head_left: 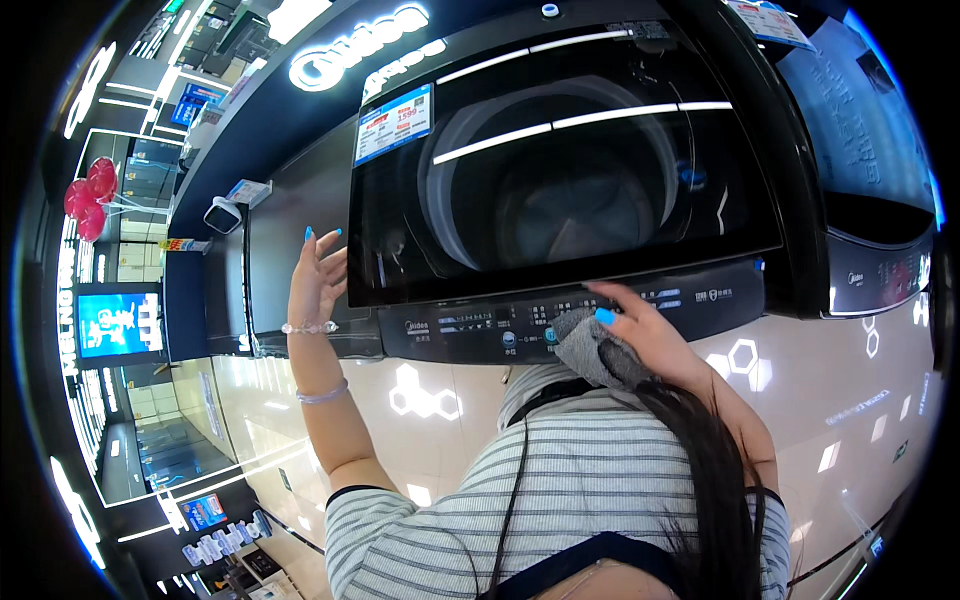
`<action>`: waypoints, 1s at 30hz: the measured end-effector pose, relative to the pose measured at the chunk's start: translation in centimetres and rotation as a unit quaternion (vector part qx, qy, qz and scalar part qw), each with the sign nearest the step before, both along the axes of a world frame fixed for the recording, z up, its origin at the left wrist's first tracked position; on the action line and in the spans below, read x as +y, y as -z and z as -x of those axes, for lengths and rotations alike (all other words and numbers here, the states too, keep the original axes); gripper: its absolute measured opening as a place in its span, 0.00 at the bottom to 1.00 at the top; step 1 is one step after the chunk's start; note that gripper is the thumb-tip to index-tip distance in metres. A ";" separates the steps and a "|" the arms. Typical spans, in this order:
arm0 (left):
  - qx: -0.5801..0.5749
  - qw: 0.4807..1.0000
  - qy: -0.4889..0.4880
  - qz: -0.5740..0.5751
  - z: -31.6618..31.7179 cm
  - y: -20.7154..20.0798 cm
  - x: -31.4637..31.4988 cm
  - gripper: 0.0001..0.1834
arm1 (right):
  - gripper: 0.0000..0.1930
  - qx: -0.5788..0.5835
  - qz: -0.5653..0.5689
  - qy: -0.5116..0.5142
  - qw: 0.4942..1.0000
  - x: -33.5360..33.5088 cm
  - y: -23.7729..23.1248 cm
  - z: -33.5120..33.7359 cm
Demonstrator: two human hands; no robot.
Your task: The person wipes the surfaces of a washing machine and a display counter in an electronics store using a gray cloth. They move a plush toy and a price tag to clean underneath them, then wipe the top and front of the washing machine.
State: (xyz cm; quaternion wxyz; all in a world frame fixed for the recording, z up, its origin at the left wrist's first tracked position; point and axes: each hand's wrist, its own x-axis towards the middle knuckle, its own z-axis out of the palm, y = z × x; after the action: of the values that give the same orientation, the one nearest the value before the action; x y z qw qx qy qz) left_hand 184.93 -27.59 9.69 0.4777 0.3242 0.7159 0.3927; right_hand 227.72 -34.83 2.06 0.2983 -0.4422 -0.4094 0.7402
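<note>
Left hand [318, 272]: raised with forearm upright, palm toward the washer, fingers spread and slightly curled, blue-painted nails up; grip open, nothing held, fingertips at or just beside the left edge of the lid, contact not clear.
Left wrist: clear beaded bracelet [310, 327] at the wrist, pale thin band [322, 395] lower on the forearm.
Right hand [640, 335]: reaching forward and up from the lower right, wrist bent, fingers stretched flat over the control strip, blue thumbnail showing; grip closed loosely on the cloth, pressing it to the panel.
Grey folded cleaning cloth [592, 350]: bunched under the right palm, touching the lower edge of the control panel, one corner hanging below.
Black glossy top-loading washing machine with dark glass lid [560, 170]: straight ahead, lid shut, round drum visible through the glass.
Dark control panel with small white and blue markings [480, 328]: along the front edge below the lid, between the two hands.
Blue-and-white price card [392, 122]: stuck on the lid's upper left corner.
Floor: pale glossy tiled floor [850, 400] below, reflecting ceiling lights.
Clothing: grey-and-white striped top [590, 490] in the lower middle, long dark hair over it.
</note>
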 end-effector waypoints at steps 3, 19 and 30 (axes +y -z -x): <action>-0.006 1.000 0.015 0.005 0.8 -1.0 -0.2 0.34 | 0.22 -0.003 0.161 0.117 0.980 2.4 -3.2 0.1; 0.602 0.620 0.173 -0.473 -14.5 -6.6 -1.1 0.34 | 0.19 0.127 -0.240 0.151 0.951 7.2 -10.2 2.0; 0.710 0.333 -0.029 -0.619 -14.9 -6.7 10.9 0.31 | 0.20 0.028 -0.453 0.084 0.887 10.7 -11.0 1.9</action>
State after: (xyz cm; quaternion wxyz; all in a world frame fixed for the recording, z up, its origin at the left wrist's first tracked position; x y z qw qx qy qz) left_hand 199.87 -16.74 16.38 -0.5613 0.6621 0.3441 0.3579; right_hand 225.84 -24.09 13.04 0.5383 -0.2707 -0.6530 0.4587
